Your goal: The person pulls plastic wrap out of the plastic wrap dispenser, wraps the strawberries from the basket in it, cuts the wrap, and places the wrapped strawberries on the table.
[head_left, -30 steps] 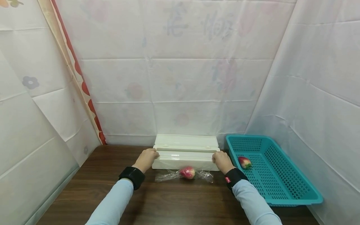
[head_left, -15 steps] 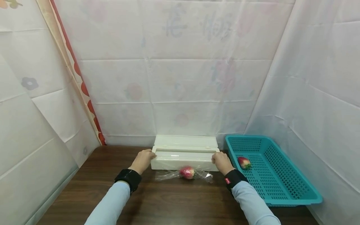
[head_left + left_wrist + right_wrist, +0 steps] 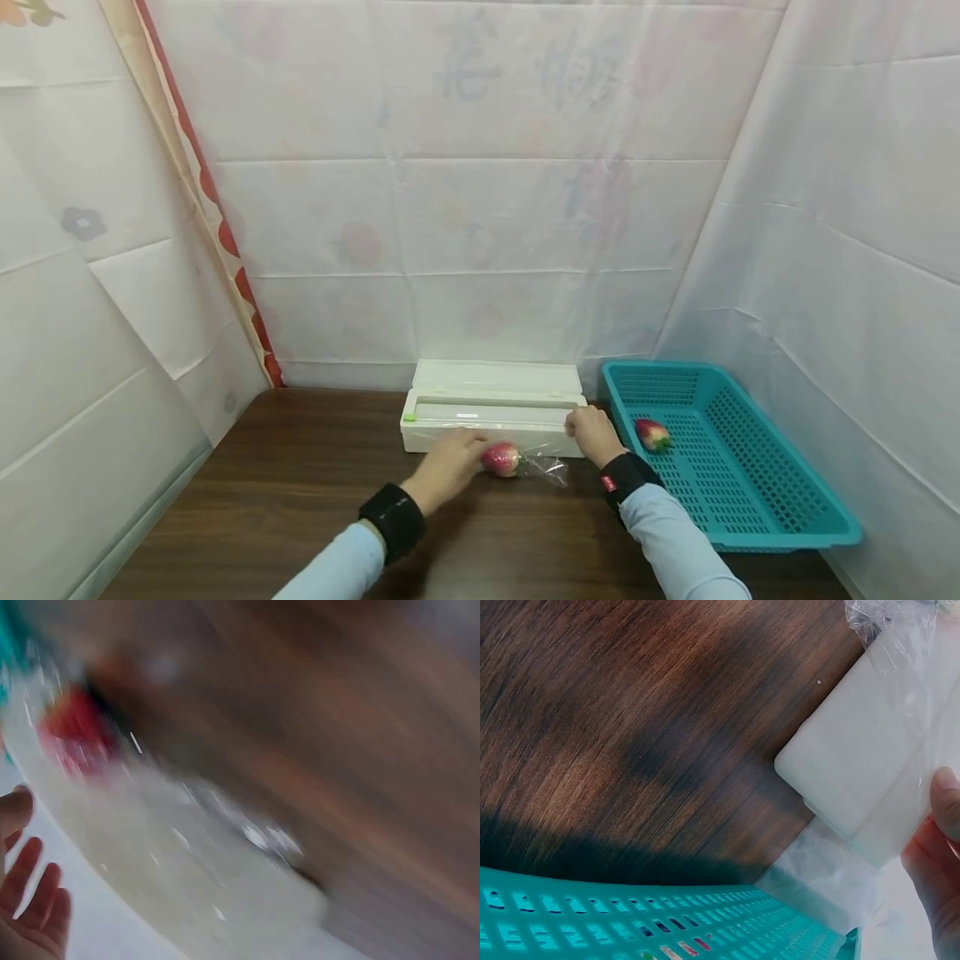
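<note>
A dark wooden bench [image 3: 300, 500] is closed in by white sheeting on three sides. At its far edge, at 12 o'clock from the person, lies a long white box [image 3: 491, 408] of cling film with its lid folded back. At 3 o'clock from the box, just beside it, stands a teal basket [image 3: 750, 492] holding one strawberry [image 3: 652, 433] near its far left corner.

In front of the box, at its 6 o'clock, a second strawberry [image 3: 500, 459] lies on the bench on a sheet of clear film [image 3: 547, 468], which crinkles out toward 3 o'clock. Nothing stands between this strawberry and either hand.

The left hand [image 3: 447, 468] sits at 9 o'clock from the strawberry, fingertips right against it or the film there; whether it actually has hold of anything cannot be told, since the left wrist view is blurred, though it shows the fingers [image 3: 26, 900] fairly straight. The right hand [image 3: 592, 433] is at 2 o'clock from the strawberry, near but apart from it, resting curled on the right end of the box; the right wrist view shows a finger [image 3: 934, 855] against the box's corner [image 3: 855, 772].
</note>
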Tool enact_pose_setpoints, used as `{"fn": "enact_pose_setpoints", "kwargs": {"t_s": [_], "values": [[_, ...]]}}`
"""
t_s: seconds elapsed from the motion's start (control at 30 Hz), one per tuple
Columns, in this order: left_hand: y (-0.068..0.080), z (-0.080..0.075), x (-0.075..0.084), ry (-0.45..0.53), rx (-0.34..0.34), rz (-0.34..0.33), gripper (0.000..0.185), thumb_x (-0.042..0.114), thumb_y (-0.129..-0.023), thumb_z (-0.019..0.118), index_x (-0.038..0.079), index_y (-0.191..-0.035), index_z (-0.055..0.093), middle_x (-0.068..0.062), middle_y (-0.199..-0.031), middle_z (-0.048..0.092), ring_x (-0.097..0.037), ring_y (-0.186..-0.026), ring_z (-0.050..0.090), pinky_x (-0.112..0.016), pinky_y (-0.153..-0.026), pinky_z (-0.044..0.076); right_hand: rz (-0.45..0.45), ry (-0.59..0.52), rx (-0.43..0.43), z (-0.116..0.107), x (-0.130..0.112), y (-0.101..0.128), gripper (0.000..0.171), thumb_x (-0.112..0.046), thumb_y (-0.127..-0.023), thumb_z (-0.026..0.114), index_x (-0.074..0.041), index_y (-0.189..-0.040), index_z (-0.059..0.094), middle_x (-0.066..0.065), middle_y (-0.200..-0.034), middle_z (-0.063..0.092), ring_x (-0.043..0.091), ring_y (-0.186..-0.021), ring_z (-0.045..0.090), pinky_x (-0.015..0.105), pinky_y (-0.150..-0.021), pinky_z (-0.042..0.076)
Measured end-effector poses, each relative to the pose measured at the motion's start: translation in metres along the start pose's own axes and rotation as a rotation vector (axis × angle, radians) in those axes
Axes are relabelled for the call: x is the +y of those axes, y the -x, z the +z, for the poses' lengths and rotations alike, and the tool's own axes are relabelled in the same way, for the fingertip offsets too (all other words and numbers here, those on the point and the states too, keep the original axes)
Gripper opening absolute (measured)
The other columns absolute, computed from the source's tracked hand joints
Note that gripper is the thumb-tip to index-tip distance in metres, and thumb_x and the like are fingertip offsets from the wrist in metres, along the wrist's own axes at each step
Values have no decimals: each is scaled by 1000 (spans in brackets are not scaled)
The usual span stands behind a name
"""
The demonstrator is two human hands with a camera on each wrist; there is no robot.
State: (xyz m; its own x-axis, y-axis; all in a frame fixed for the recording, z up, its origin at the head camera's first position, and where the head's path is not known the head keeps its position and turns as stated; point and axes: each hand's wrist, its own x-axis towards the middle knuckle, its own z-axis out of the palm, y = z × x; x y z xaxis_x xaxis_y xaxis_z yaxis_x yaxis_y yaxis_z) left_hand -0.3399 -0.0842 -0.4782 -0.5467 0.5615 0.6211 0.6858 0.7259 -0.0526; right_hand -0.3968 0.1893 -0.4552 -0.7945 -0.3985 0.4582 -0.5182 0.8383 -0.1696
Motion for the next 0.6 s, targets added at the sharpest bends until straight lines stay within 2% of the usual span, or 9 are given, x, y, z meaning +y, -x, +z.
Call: {"fn": "enact_pose_setpoints", "kwargs": {"t_s": [0.07, 0.13, 0.27, 0.33, 0.47, 0.53, 0.6], "values": [[-4, 11, 14, -29, -49, 29, 38, 14, -66, 78, 9, -101, 66, -3, -105, 62, -19, -96, 58, -31, -81, 49, -2, -8, 4, 2, 1, 0, 39, 14, -62, 51, -15, -51, 28, -5, -57, 20, 11, -53, 19, 22, -50, 13], [-7, 21, 23, -81, -81, 39, 44, 18, -64, 81, 10, -105, 64, -2, -107, 60, -18, -98, 56, -29, -82, 49, 7, -17, 3, 3, 1, 0, 36, 14, -62, 54, -13, -49, 34, -5, -56, 24, 11, -52, 21, 22, -50, 16], [-10, 37, 29, -175, -91, 37, 52, 20, -57, 85, 14, -103, 62, 0, -101, 56, -16, -93, 55, -25, -75, 49, 37, -20, -27, 3, 2, 0, 23, 7, -66, 64, -10, -53, 56, -5, -56, 42, 10, -52, 31, 22, -49, 26], [-11, 42, 29, -198, -94, 39, 54, 20, -54, 86, 15, -101, 60, 0, -99, 55, -16, -91, 54, -24, -73, 49, 46, -22, -42, 3, 3, 0, 19, 5, -67, 66, -10, -57, 60, -4, -57, 46, 10, -52, 33, 22, -50, 29], [-13, 50, 27, -221, -118, 47, 55, 22, -54, 87, 15, -99, 57, 0, -99, 52, -16, -90, 53, -24, -73, 49, 54, -40, -69, 0, 3, -1, 24, 6, -70, 62, -9, -53, 52, -3, -56, 35, 11, -52, 29, 22, -50, 24], [-14, 53, 26, -239, -125, 51, 51, 24, -59, 85, 15, -99, 55, 0, -98, 52, -16, -90, 53, -24, -73, 49, 58, -44, -91, -1, 3, -2, 32, 7, -72, 59, -10, -51, 42, -4, -57, 27, 11, -52, 26, 22, -50, 21], [-14, 56, 24, -253, -124, 56, 47, 25, -63, 83, 15, -100, 54, 0, -98, 51, -16, -90, 52, -23, -74, 49, 66, -42, -114, -2, 3, -2, 32, 7, -74, 58, -10, -51, 44, -4, -57, 27, 11, -52, 27, 22, -50, 22]]}}
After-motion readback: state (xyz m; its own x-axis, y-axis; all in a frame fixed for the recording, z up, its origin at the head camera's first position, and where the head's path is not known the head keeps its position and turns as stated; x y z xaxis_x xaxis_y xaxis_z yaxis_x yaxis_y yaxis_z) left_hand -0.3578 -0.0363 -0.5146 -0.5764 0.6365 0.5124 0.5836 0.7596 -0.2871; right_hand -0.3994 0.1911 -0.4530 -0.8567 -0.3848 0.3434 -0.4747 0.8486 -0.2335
